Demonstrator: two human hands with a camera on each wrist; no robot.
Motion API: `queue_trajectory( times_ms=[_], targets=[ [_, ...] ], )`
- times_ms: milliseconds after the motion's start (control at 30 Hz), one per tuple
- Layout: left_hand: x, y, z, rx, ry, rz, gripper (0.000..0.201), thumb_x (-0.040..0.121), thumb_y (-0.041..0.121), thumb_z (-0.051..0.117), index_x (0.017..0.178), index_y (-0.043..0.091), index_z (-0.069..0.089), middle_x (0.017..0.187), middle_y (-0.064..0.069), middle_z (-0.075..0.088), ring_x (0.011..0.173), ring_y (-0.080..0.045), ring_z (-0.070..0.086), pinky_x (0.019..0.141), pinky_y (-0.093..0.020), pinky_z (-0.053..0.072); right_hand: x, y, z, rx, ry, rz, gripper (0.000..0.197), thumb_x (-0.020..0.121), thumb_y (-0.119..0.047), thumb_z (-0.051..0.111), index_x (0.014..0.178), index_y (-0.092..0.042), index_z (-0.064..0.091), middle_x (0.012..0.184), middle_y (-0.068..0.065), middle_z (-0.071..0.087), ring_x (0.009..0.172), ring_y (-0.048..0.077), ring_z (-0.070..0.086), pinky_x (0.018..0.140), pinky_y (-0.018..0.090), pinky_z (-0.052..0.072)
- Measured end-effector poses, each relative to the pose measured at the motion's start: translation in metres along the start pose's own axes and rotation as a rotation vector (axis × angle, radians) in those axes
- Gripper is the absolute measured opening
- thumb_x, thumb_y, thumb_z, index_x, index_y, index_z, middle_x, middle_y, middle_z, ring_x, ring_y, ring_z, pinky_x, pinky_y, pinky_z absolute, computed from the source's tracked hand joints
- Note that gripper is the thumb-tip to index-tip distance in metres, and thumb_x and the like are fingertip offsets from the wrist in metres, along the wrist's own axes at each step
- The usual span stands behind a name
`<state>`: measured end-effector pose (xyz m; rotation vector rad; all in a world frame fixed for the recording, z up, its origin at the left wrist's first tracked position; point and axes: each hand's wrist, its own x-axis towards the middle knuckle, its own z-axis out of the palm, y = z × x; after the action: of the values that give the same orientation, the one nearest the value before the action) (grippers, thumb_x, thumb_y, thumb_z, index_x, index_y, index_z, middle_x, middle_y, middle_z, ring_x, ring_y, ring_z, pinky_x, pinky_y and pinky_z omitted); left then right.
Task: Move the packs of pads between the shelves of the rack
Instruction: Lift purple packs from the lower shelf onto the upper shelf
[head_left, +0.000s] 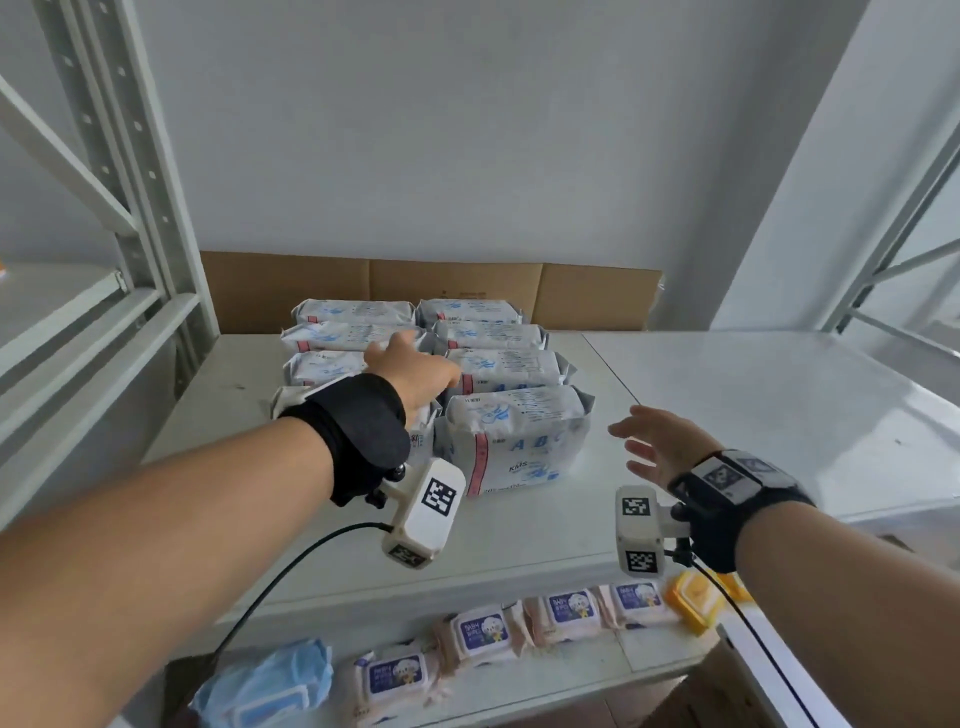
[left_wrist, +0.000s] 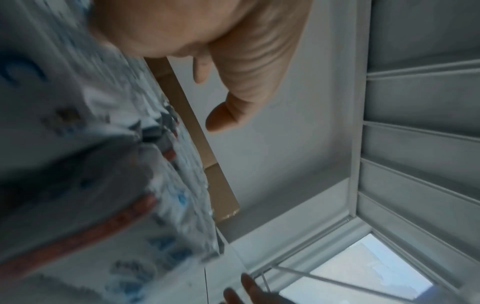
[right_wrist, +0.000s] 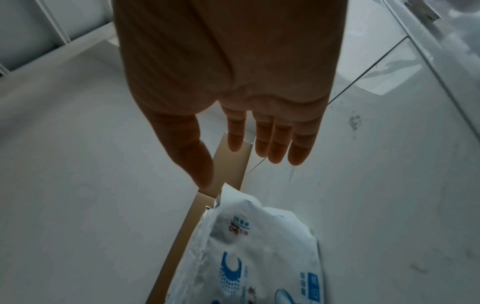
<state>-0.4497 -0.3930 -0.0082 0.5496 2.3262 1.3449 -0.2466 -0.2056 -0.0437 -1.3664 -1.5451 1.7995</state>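
Several white packs of pads (head_left: 514, 441) with blue print and a red stripe stand in two columns on the upper shelf (head_left: 727, 405). My left hand (head_left: 426, 358) reaches over the left column (head_left: 337, 338), fingers extended above the packs and thumb toward the right column. It grips nothing. In the left wrist view the left hand (left_wrist: 207, 102) has its thumb spread, above the blurred packs (left_wrist: 168, 205). My right hand (head_left: 631, 436) hovers open just right of the nearest right pack. In the right wrist view the right hand (right_wrist: 233, 168) has straight fingers above a pack (right_wrist: 259, 246).
A flattened cardboard sheet (head_left: 457, 280) leans on the wall behind the packs. A grey rack upright (head_left: 140, 182) stands at left. On the lower shelf lie baby wipe packs (head_left: 478, 629), a blue bundle (head_left: 270, 686) and orange items (head_left: 691, 597). The shelf's right half is bare.
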Motion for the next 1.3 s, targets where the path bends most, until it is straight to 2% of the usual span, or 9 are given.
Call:
queue_trajectory(
  times_ms=[133, 233, 400, 600, 700, 800, 900, 1167, 1300],
  targets=[
    [-0.035, 0.017, 0.055, -0.192, -0.03, 0.104, 0.07, 0.072, 0.006, 0.062, 0.138, 0.02, 0.043, 0.146, -0.008, 0.026, 0.118, -0.024, 0.047, 0.084, -0.027, 0.045, -0.023, 0.007, -0.029, 0.068, -0.02, -0.037, 0.029, 0.081, 0.003, 0.062, 0.101, -0.018, 0.058, 0.105, 0.008, 0.059, 0.106, 0.022, 0.05, 0.101, 0.042, 0.04],
    [-0.067, 0.032, 0.096, -0.27, -0.116, 0.165, 0.061, 0.077, 0.002, 0.059, 0.134, 0.019, 0.046, 0.139, -0.004, 0.042, 0.098, -0.011, 0.051, 0.07, -0.019, 0.043, -0.039, 0.02, -0.066, 0.082, -0.013, -0.067, 0.029, 0.082, 0.004, 0.062, 0.098, -0.02, 0.061, 0.095, 0.006, 0.064, 0.097, 0.02, 0.057, 0.099, 0.04, 0.042],
    [-0.139, 0.054, 0.179, -0.294, -0.256, 0.2, 0.053, 0.083, -0.001, 0.055, 0.131, 0.018, 0.048, 0.14, -0.005, 0.044, 0.122, -0.016, 0.046, 0.092, -0.026, 0.039, -0.072, 0.06, -0.166, 0.059, 0.102, -0.096, 0.029, 0.084, 0.003, 0.059, 0.103, -0.019, 0.061, 0.088, 0.0, 0.068, 0.081, 0.011, 0.063, 0.09, 0.035, 0.043],
    [-0.24, 0.059, 0.309, -0.256, -0.405, 0.151, 0.042, 0.083, -0.008, 0.054, 0.121, 0.009, 0.055, 0.106, -0.004, 0.056, 0.087, -0.013, 0.052, 0.056, -0.015, 0.04, -0.118, 0.137, -0.325, -0.129, 0.275, -0.063, 0.046, 0.076, 0.01, 0.065, 0.119, -0.007, 0.06, 0.108, 0.013, 0.065, 0.092, 0.019, 0.056, 0.073, 0.027, 0.041],
    [-0.277, 0.056, 0.377, -0.239, -0.479, 0.085, 0.04, 0.081, -0.01, 0.054, 0.116, 0.008, 0.056, 0.092, 0.0, 0.056, 0.075, -0.011, 0.053, 0.048, -0.014, 0.041, -0.133, 0.175, -0.403, -0.269, 0.374, -0.022, 0.052, 0.071, 0.011, 0.069, 0.121, 0.0, 0.059, 0.119, 0.016, 0.062, 0.103, 0.023, 0.058, 0.082, 0.028, 0.046],
    [-0.301, 0.054, 0.436, -0.179, -0.564, 0.026, 0.042, 0.079, -0.009, 0.057, 0.115, 0.011, 0.055, 0.097, -0.002, 0.054, 0.082, -0.016, 0.053, 0.058, -0.022, 0.044, -0.139, 0.202, -0.473, -0.369, 0.438, 0.054, 0.055, 0.071, 0.006, 0.072, 0.123, -0.002, 0.059, 0.123, 0.015, 0.061, 0.107, 0.024, 0.058, 0.092, 0.029, 0.046],
    [-0.306, 0.059, 0.486, -0.107, -0.603, -0.029, 0.044, 0.078, -0.002, 0.061, 0.118, 0.014, 0.055, 0.108, -0.005, 0.057, 0.095, -0.022, 0.053, 0.089, -0.036, 0.049, -0.129, 0.215, -0.526, -0.348, 0.489, 0.12, 0.053, 0.072, 0.004, 0.072, 0.123, -0.004, 0.06, 0.124, 0.013, 0.061, 0.11, 0.024, 0.057, 0.09, 0.026, 0.042],
    [-0.287, 0.087, 0.623, -0.038, -0.714, -0.108, 0.05, 0.078, 0.006, 0.067, 0.124, 0.017, 0.051, 0.114, -0.006, 0.052, 0.1, -0.02, 0.049, 0.09, -0.033, 0.045, -0.065, 0.237, -0.624, -0.254, 0.599, 0.249, 0.057, 0.074, 0.003, 0.071, 0.128, -0.005, 0.056, 0.127, 0.013, 0.058, 0.102, 0.018, 0.051, 0.083, 0.023, 0.038],
    [-0.283, 0.093, 0.675, 0.025, -0.748, -0.156, 0.059, 0.076, 0.01, 0.071, 0.129, 0.017, 0.048, 0.126, -0.007, 0.051, 0.103, -0.02, 0.049, 0.096, -0.035, 0.045, -0.029, 0.247, -0.677, -0.248, 0.639, 0.292, 0.065, 0.072, 0.002, 0.073, 0.132, -0.005, 0.051, 0.134, 0.014, 0.053, 0.121, 0.027, 0.05, 0.087, 0.024, 0.036]
  ],
)
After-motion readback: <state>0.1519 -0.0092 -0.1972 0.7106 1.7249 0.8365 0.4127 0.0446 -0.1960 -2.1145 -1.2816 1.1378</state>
